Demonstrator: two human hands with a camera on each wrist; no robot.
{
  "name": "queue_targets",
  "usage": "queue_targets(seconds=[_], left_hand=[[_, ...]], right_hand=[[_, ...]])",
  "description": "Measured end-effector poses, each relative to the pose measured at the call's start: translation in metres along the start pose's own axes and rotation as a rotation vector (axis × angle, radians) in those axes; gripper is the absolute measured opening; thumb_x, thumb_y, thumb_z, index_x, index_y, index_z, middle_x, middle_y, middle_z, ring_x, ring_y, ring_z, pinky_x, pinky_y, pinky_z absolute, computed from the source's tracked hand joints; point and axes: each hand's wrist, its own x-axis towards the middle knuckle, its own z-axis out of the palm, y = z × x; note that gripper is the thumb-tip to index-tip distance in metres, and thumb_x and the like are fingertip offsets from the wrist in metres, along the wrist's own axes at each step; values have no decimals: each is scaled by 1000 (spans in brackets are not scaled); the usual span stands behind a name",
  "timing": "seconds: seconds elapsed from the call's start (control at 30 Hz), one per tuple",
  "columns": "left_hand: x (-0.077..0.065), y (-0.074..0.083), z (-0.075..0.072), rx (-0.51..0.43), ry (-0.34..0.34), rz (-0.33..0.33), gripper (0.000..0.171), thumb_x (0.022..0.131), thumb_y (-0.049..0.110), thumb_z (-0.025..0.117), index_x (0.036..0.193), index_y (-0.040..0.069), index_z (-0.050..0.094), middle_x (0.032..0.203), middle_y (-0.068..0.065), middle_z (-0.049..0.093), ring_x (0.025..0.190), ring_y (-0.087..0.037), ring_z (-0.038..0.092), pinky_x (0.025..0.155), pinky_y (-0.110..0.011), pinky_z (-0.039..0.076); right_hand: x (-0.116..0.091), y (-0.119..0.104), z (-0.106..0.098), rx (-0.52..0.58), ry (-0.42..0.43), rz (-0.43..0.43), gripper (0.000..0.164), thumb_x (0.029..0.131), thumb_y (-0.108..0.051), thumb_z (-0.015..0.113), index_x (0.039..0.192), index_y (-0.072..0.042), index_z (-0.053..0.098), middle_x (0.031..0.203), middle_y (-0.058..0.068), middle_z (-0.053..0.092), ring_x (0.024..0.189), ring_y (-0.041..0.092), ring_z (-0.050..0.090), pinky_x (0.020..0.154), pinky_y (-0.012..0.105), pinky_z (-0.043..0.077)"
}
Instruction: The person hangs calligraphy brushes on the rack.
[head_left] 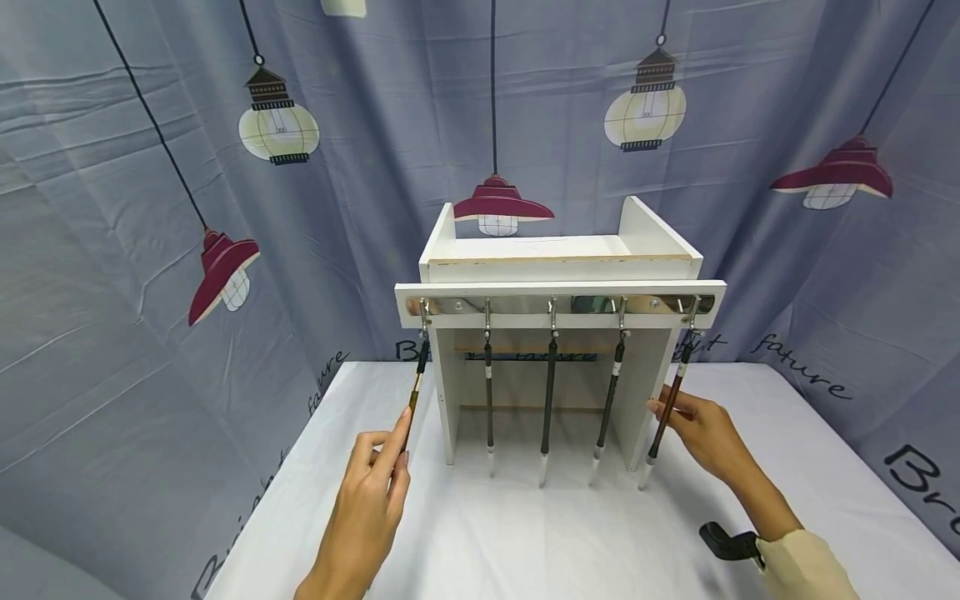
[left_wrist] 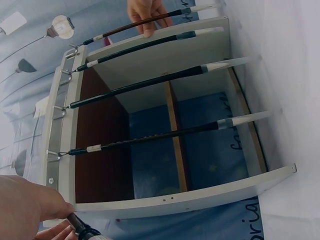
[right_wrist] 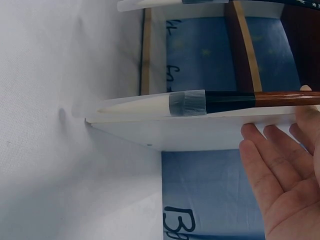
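A white wooden rack [head_left: 558,271] stands on the table, with calligraphy brushes hanging from hooks on its front rail [head_left: 525,288]. My left hand [head_left: 367,492] pinches the lower part of the leftmost brush [head_left: 416,390], whose loop end is up at the left hook [head_left: 424,310]. Its tip is hidden by my fingers. On the other side, my right hand [head_left: 708,437] grips the edge of the rack's right side panel [right_wrist: 200,131], fingertips on the outer face, thumb over the edge. The rightmost brush [right_wrist: 280,99], brown-handled with a clear tip cap, hangs in front of that hand.
Three more brushes, one of them the middle brush [head_left: 551,392], hang between the side panels. A white cloth covers the table [head_left: 525,542]. Behind the rack hangs a grey-blue curtain [head_left: 390,125] with printed lamps. A black curved piece [head_left: 727,542] sticks out by the right sleeve.
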Motion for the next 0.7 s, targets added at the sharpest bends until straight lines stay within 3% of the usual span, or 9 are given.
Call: queue_targets(seconds=[0.3, 0.7], left_hand=[[-3, -3, 8, -2, -5, -4, 70, 88, -16, 74, 152, 9, 58, 112, -6, 58, 74, -4, 50, 58, -8, 40], [-7, -16, 30, 12, 17, -11, 68, 90, -14, 75, 151, 7, 57, 109, -9, 58, 81, -8, 53, 63, -12, 45]], right_hand=[[0, 0, 0, 6, 6, -23, 61, 109, -43, 59, 140, 10, 61, 137, 34, 63, 121, 56, 63, 94, 70, 54], [1, 0, 1, -2, 7, -4, 62, 109, -45, 59, 140, 8, 63, 129, 32, 69, 120, 55, 64, 92, 68, 55]])
